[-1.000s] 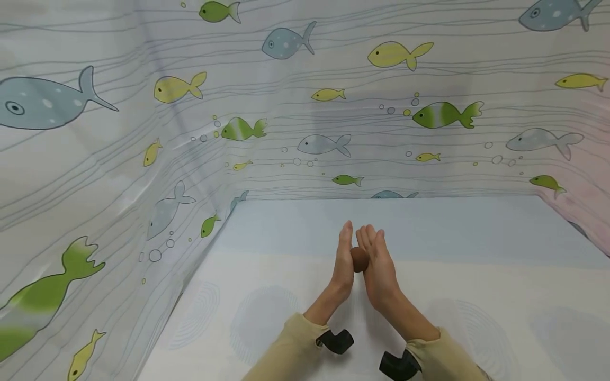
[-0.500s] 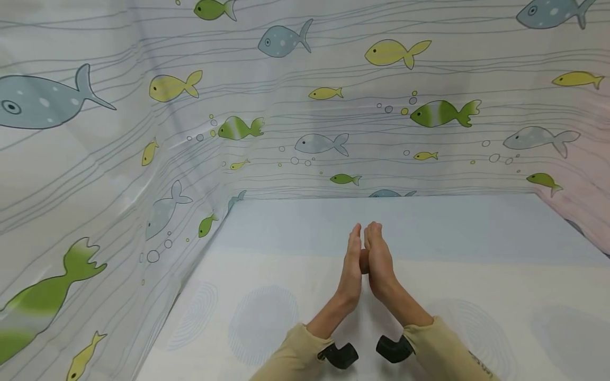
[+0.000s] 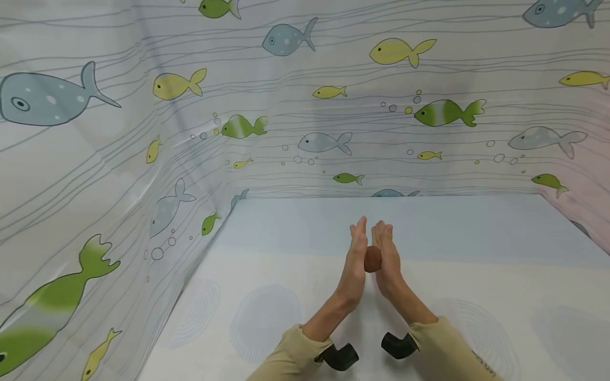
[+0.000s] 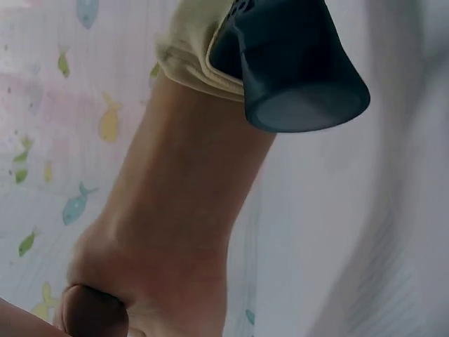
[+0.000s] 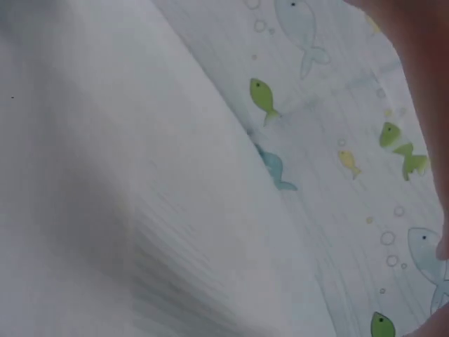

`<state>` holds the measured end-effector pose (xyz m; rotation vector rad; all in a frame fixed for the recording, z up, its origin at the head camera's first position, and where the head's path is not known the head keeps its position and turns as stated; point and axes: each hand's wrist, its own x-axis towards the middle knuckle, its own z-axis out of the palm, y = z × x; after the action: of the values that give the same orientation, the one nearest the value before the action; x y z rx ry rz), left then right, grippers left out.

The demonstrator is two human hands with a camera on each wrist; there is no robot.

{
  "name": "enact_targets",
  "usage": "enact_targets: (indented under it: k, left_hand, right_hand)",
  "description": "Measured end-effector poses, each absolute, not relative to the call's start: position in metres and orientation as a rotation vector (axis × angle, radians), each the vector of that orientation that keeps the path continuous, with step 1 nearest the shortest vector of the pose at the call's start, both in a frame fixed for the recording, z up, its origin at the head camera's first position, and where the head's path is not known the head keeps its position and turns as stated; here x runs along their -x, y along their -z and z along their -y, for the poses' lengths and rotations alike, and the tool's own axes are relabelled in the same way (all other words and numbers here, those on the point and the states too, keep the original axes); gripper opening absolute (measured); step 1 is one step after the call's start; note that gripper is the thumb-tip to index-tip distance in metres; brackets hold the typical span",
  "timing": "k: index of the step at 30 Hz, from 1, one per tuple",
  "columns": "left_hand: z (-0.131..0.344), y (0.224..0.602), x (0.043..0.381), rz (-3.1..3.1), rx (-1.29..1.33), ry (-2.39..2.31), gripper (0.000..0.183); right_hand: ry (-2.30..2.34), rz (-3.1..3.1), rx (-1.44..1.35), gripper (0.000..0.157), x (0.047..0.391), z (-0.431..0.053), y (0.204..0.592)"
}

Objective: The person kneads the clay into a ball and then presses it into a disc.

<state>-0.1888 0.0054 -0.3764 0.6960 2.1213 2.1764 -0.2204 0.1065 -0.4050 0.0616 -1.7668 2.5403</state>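
Between the two palms sits a small brown ball [image 3: 373,259], its surface smooth and its kind not clear. My left hand [image 3: 353,267] presses on its left side, fingers straight and pointing away from me. Against the other side lies my right hand [image 3: 389,264], also with straight fingers. The left wrist view shows the ball [image 4: 97,312] at the bottom edge, below a bare forearm [image 4: 179,175] and palm. The right wrist view catches only skin [image 5: 421,84] along its right edge; the ball is out of that view.
Both hands are above a white table [image 3: 267,323] with pale circle patterns. A fish-print curtain [image 3: 286,106] stands behind and to the left. Black wrist mounts [image 3: 339,357] stick out from both beige sleeves [image 3: 295,352].
The palms rub past each other, the left hand moving forward, then the right hand easing back. The ball shifts slightly right and shows more now than half a second ago.
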Motion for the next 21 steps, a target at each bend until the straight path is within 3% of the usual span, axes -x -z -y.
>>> enact_targets:
  k: [10,21]
  left_hand:
    - [-0.007,0.393,0.204,-2.158,-0.546,-2.223,0.069]
    - [0.001,0.384,0.226,-2.200,-0.467,-2.353,0.068]
  right_hand:
    - [-2.479,1.918,-0.250,0.076,0.199,-0.089,0.402]
    - [-2.549,1.846,-0.458,0.076,0.175,-0.083,0.388]
